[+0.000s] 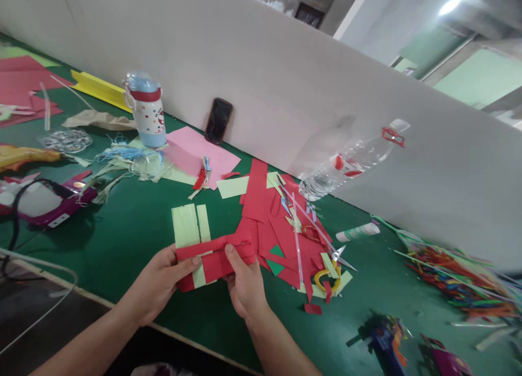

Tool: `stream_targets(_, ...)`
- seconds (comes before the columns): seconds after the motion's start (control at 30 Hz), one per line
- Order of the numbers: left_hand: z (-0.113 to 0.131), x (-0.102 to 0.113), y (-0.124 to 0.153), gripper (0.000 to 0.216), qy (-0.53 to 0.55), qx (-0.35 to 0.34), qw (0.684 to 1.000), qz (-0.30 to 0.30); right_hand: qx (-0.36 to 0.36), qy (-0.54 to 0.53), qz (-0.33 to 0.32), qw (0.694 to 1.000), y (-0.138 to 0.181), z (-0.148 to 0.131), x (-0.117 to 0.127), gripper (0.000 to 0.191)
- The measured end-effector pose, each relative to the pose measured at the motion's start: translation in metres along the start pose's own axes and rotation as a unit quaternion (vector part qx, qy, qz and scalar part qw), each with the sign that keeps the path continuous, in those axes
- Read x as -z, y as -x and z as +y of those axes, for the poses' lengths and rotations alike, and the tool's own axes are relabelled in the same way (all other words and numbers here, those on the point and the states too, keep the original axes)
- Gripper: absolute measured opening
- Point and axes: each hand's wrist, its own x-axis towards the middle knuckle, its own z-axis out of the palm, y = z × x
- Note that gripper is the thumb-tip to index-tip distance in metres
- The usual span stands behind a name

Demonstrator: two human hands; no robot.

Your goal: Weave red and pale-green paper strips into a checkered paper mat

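Both my hands hold red paper strips point(220, 263) crossed with pale green paper strips point(185, 224), just above the front of the table. My left hand point(159, 281) pinches the left end, its thumb on top where a green strip crosses the red. On the right end, my right hand point(247, 281) presses its thumb over the red paper, its other fingers underneath and partly hidden. The green strips stand up past the red ones, with a narrow gap between them. Beyond my right hand lie more red paper pieces point(281, 229) and yellow-handled scissors point(328, 278).
A phone point(219, 120) leans on the grey partition point(261, 93), as does a tilted water bottle point(346, 164). At the back left stands a white and blue cup point(147, 112). Glue guns and cables lie at the far left. Colourful pipe cleaners point(460, 278) are piled at right.
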Motion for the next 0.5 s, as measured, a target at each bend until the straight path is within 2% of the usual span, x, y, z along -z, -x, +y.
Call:
stream_targets(0.1, 0.001, 0.001, -0.002, 0.053, -0.006, -0.003, 1.000, -0.007, 0.001, -0.007, 0.003, 1.000, 0.000, 0.000, -0.001, 0.045)
stream_targets(0.3, 0.000, 0.003, -0.005, 0.052, -0.010, -0.003, 1.000, -0.010, 0.009, 0.000, 0.001, 1.000, 0.003, 0.003, -0.001, 0.038)
stream_targets(0.4, 0.002, 0.007, -0.005, 0.052, -0.024, 0.005, 1.000, -0.009, 0.011, 0.022, -0.011, 1.000, 0.001, 0.003, 0.007, 0.037)
stream_targets(0.5, 0.012, 0.013, -0.004, 0.049, -0.044, 0.023, 0.998, -0.028, 0.040, 0.057, -0.041, 0.997, -0.006, -0.012, 0.022, 0.049)
